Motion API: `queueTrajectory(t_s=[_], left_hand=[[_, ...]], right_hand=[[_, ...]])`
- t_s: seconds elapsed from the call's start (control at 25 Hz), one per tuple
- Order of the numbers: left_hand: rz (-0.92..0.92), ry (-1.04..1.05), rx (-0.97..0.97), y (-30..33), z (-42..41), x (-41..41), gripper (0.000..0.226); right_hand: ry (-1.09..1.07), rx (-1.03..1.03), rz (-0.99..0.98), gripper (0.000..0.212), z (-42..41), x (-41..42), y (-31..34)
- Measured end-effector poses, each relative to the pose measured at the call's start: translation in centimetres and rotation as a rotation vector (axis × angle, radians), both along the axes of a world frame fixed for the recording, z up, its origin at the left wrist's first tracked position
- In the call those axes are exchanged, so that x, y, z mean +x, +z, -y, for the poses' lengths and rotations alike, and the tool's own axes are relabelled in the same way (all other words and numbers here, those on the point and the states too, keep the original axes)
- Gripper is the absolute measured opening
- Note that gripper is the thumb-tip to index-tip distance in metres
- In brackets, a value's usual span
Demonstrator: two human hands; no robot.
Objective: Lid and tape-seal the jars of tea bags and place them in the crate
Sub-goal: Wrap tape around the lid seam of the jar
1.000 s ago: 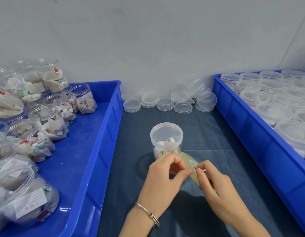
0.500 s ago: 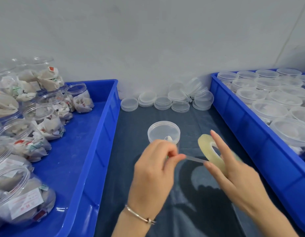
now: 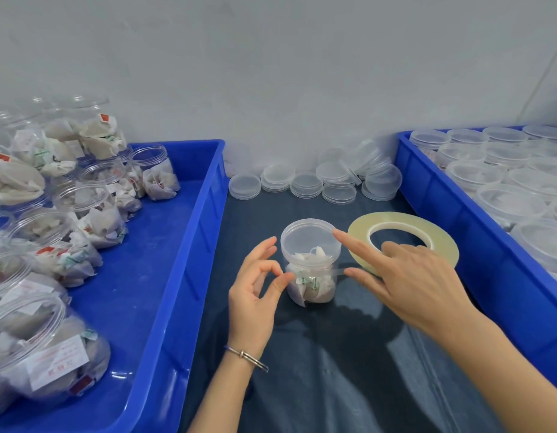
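One lidded tea-bag jar (image 3: pixel 311 260) stands between two blue crates (image 3: pixel 183 245). Your left hand (image 3: pixel 258 295) pinches the tape end; your right hand (image 3: pixel 405 276) holds one tape roll (image 3: pixel 402 223), forefinger straight

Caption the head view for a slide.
Left hand and right hand stretch tape across a lidded jar.

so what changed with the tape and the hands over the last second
The hands drew apart, pulling a strip of tape off the tape roll. The left hand now pinches the strip's end beside the lidded jar, so the strip spans the jar's front. The right hand carried the roll out to the right, forefinger stretched toward the lid. The jar and both blue crates stayed put.
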State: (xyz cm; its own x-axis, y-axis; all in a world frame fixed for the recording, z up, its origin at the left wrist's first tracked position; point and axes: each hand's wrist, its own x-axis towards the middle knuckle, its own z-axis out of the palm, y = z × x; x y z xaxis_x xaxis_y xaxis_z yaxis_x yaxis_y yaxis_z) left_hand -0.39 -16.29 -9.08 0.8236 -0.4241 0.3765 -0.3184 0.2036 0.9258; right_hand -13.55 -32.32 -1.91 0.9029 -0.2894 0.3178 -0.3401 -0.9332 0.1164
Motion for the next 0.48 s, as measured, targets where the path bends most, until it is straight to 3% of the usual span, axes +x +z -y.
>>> queueTrajectory(t_s=[0.48], left_hand=[[-0.051,-0.114,-0.055,-0.1,0.2,1.0,0.022]], right_hand=[[-0.021,0.080,-0.147,0.061,1.0,0.8,-1.2]])
